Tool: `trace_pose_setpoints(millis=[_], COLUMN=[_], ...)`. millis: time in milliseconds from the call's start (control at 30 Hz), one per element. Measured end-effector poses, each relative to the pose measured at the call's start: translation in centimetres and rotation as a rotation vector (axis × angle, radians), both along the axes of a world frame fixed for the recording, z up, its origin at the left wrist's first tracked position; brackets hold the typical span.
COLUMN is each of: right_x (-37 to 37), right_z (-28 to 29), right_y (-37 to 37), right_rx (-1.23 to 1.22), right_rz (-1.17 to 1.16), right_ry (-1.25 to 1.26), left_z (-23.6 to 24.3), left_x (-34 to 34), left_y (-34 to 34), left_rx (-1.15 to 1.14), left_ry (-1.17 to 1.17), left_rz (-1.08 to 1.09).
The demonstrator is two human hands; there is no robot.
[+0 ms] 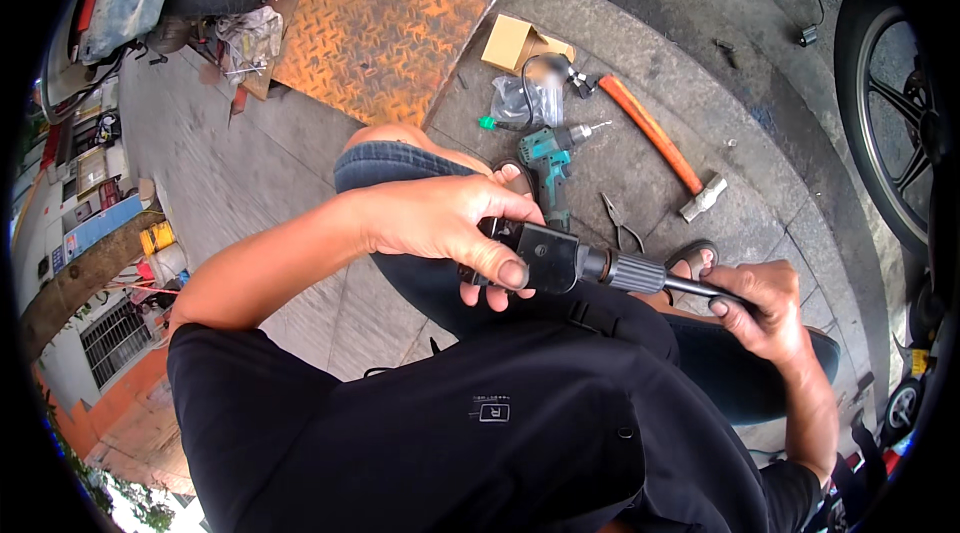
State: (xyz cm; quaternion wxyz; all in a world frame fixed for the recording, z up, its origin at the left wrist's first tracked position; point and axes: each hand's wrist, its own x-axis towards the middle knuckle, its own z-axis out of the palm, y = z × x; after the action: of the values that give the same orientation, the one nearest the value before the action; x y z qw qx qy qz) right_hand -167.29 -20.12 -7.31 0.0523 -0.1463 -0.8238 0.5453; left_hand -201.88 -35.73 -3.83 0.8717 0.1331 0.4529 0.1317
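Across my lap I hold a black device (552, 257) with a boxy housing and a ribbed round collar (637, 273); I cannot tell its exact kind. My left hand (450, 223) is wrapped round the housing end, thumb on top. From the collar a dark metal rod (690, 286) runs to the right. My right hand (765, 308) closes on the rod's far end, thumb and fingers pressed together, hiding its tip. Just beyond the device, a teal cordless drill (547, 158) with a bit lies on the paving, and pliers (622, 223) lie to its right.
A hammer (655, 138) with an orange handle lies ahead. Near it are an opened cardboard box (515, 43) and a clear plastic bag (525, 101). A rusty orange tread plate (385, 28) slopes at the far left. A spoked-rim wheel (890, 113) stands at the right.
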Motion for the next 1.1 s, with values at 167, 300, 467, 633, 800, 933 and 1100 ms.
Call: trace_pose_setpoints(millis=[167,300,467,633,800,933,1100], right_x=[-0.2,-0.7,-1.2,-1.6,-2.5,-2.3,-2.3], right_z=[-0.4,-0.7,-1.0,-1.3,-1.5,-1.3,-1.9], right_y=[-1.1,-1.4,-1.5,-1.8,-2.0,-1.5,-1.2], right_rx=[-0.012,-0.001,0.067,0.112,0.112,0.142,0.155], right_rz=[-0.014,0.004,0.073,0.072,0.039,0.09,0.084], right_ry=[0.005,-0.005,-0.004,0.024,0.064,0.027,0.035], left_z=[-0.4,0.0,-0.2,-0.6,-0.6,-1.0,-1.1], left_x=[-0.6,-0.6,-0.9,-1.2,-1.1,-1.2,-1.1], left_y=[-0.7,-1.2,-1.0,-1.3,-1.6,-2.0,-1.6], left_rx=[-0.037,-0.098,-0.072,-0.07,-0.086,-0.064,-0.027], left_ry=[-0.045,-0.005,-0.006,-0.018,-0.024,-0.042,-0.007], left_rz=[0.096,0.145,0.061,0.086,0.111,0.086,0.08])
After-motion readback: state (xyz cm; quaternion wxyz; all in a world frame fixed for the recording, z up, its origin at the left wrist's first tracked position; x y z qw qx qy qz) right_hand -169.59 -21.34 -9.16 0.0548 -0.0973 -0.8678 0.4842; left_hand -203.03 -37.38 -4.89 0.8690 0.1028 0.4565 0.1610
